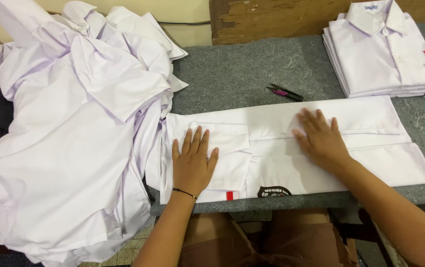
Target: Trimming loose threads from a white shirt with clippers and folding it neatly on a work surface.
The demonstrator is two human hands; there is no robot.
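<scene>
Head view: left hand (192,160) and right hand (321,138) lie spread, palms down, on folded white shirt (370,116).

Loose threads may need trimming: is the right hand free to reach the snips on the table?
Probably yes. The right hand lies flat on the shirt, holding nothing, and the snips lie just beyond on bare table with nothing between.

Shirt heap (74,138) left, folded stack (385,54) behind, perhaps scissors (285,92) between
</scene>
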